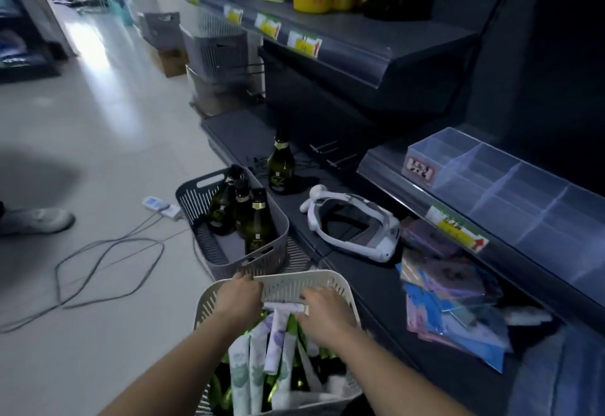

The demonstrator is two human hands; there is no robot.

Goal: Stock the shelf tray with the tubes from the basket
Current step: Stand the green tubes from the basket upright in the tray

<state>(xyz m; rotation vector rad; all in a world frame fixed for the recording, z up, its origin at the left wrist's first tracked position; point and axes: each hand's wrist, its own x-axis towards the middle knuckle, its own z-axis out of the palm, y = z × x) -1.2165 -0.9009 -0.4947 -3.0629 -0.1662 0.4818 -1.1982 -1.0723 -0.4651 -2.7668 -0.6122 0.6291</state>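
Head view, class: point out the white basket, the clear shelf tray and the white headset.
white basket point(314, 274): head view, on its far rim.
clear shelf tray point(491, 180): head view, on a bare compartment.
white headset point(384, 245): head view, on its front shell.

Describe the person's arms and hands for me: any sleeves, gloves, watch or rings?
The left forearm and right forearm are bare, with no sleeve in view. The left hand and right hand wear no gloves, and no watch, bracelet or ring shows.
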